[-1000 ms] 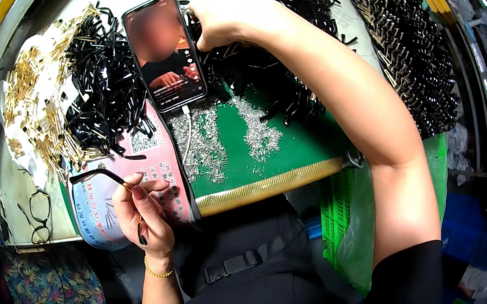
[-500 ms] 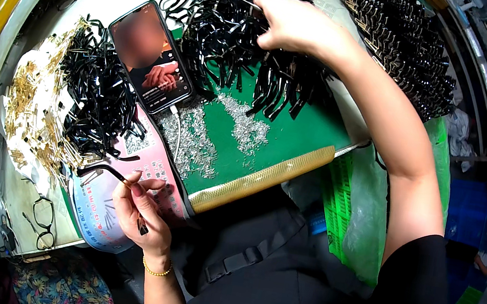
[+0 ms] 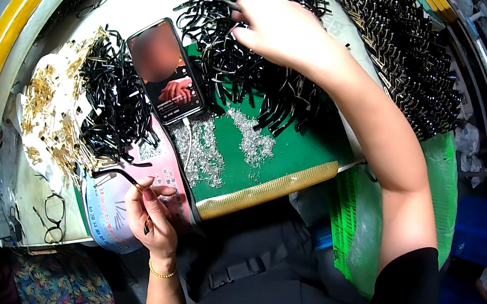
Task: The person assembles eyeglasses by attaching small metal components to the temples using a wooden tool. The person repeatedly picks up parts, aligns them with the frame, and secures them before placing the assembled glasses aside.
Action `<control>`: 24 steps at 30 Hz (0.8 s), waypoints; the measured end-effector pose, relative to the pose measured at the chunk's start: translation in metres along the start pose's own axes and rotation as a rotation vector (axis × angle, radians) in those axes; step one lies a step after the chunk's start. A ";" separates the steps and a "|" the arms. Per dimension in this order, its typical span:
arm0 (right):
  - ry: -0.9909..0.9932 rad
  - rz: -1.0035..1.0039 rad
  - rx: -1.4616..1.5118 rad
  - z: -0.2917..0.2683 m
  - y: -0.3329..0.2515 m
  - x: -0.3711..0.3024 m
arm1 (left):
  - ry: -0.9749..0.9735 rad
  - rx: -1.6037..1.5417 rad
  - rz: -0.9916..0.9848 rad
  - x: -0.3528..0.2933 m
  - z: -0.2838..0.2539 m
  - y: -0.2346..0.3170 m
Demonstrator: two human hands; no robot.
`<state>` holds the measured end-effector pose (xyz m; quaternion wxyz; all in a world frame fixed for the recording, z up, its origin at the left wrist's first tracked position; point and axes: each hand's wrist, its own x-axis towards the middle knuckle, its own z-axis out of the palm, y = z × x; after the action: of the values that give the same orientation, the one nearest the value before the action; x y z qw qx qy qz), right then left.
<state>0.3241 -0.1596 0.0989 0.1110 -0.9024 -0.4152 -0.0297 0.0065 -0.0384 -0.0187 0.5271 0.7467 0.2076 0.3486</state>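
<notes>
My left hand is closed, pinching a black eyeglass temple whose curved end points up and left. It hovers at the near edge of a pink and blue printed sheet. My right hand reaches over a large heap of black eyeglass temples. From its closed fingers sticks a thin pointed metal tool; its exact kind is hidden by the hand. Small silvery metal parts lie scattered in two patches on a green mat.
A phone with a cable lies between the heaps. At left are more black temples and gold-coloured parts. Eyeglass frames lie lower left. Rows of black frames stand far right, above a green basket.
My right hand has moved left across the heap with the metal tool. My left hand still pinches the temple. The whole view has shifted slightly.
</notes>
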 end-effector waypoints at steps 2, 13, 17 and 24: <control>-0.096 0.019 0.019 0.008 -0.011 0.042 | -0.021 -0.003 0.007 0.001 -0.001 0.001; -0.310 0.284 0.137 0.002 0.003 0.075 | 0.013 -0.014 0.015 -0.002 -0.003 -0.007; -0.018 0.052 0.715 0.006 0.048 0.055 | -0.021 -0.003 0.017 -0.001 -0.001 -0.007; -0.762 0.012 1.240 -0.008 -0.093 -0.060 | 0.248 -0.255 0.177 0.004 -0.018 0.009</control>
<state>0.2152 -0.1473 0.1139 0.4497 -0.6235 -0.3607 0.5282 -0.0051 -0.0275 -0.0051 0.5551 0.6404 0.1584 0.5066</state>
